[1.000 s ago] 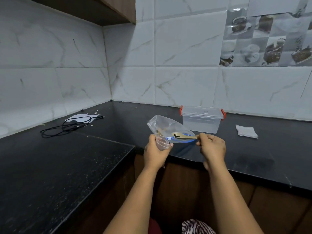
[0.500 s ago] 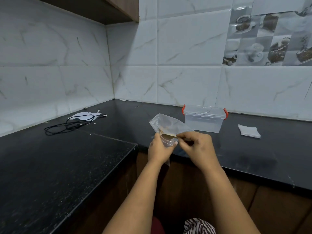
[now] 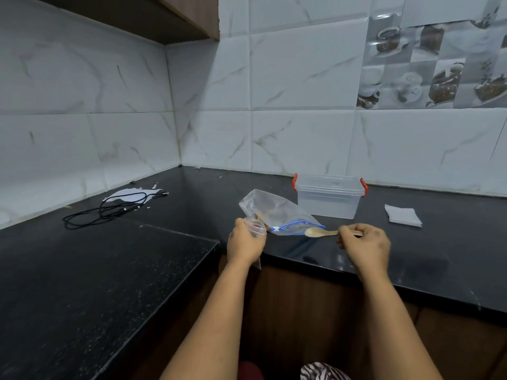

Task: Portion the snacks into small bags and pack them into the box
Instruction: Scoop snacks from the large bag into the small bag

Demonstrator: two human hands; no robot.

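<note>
Both forearms, bare, reach up from the lower edge toward the far side, converging slightly. The left hand [image 3: 245,244] shows its back to the camera, fingers curled around a small clear bag [image 3: 255,227]. The right hand [image 3: 365,246], well apart to the right at about the same height, pinches the handle of a wooden spoon [image 3: 322,232], whose bowl points left.

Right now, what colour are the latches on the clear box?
Red-orange, one at each end of the box's lid; clearest in the head view.
</note>
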